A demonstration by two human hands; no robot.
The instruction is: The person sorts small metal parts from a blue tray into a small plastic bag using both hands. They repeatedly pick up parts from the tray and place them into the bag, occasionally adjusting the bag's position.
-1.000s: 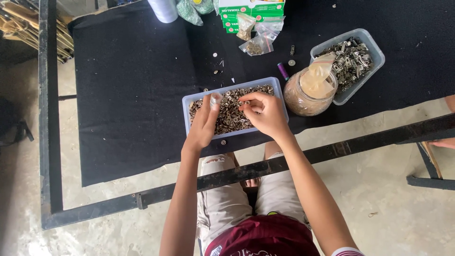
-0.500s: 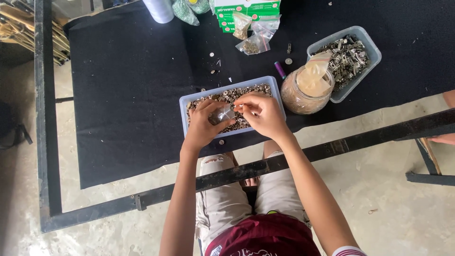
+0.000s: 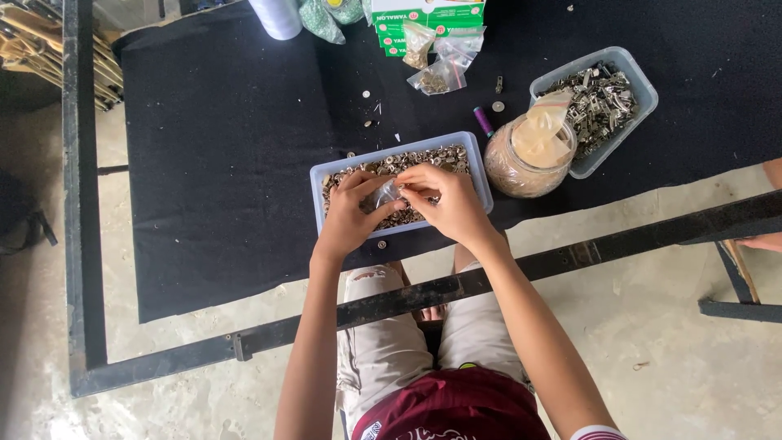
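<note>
Here we are over the blue tray [image 3: 481, 175] at the centre of the frame, both hands in it. Our left hand [image 3: 349, 218] has its grip closed on the small clear bag [image 3: 381, 195], thumb and fingers pinching its left edge. Our right hand [image 3: 450, 205] comes in from the right, its grip closed too, fingertips pinched at the bag's upper right corner. So the bag sits right between the two grips, held just above the small metal parts [image 3: 407, 161] that fill the tray; whether the right fingers also hold a part, we cannot tell.

Just right of the tray stands a round jar [image 3: 521, 167] with a crumpled yellowish bag in its mouth, touching a second blue tray [image 3: 643, 85] heaped with larger metal pieces at the upper right. A purple spool [image 3: 484, 121] lies just above the jar. At the top centre, a green box [image 3: 428, 16] with little filled bags [image 3: 440, 69] in front of it. All of it rests on the black-clothed table [image 3: 220, 163], and a few loose parts dot the cloth above the tray.
</note>
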